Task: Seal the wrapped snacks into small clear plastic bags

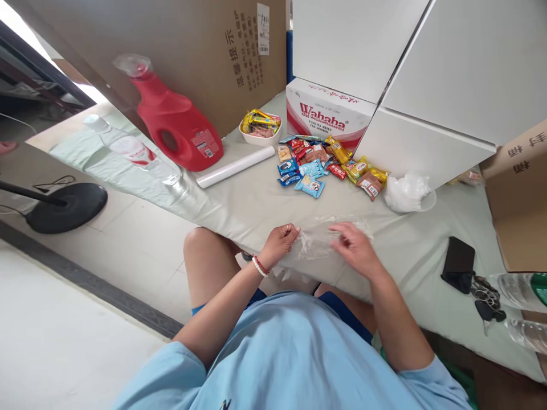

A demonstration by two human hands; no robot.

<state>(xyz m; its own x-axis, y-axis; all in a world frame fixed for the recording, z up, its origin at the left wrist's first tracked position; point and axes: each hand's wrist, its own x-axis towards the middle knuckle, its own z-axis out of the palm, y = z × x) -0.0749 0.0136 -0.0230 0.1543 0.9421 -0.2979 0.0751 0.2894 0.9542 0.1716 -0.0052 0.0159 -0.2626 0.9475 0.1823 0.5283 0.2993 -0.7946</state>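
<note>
Just above my lap, my left hand [282, 244] pinches the left end of a piece of thin, clear plastic [314, 242]. Whether this is a bag or a flat film, I cannot tell. My right hand [351, 246] is at the plastic's right part, slightly blurred, its thumb and fingers apart. Beyond both hands lies a loose pile of wrapped snacks [311, 169] in blue, red, yellow and brown packets. A white roll [236, 167] rests on the cloth to the left of the pile.
Behind the roll, a white bowl [260, 138] holds more packets. A red jug [179, 122] and a clear bottle [132, 151] stand left. The Wahaha box [329, 117] backs the pile. Rightward are a bundled white plastic bag [408, 192], a black case [458, 265], and keys [486, 296].
</note>
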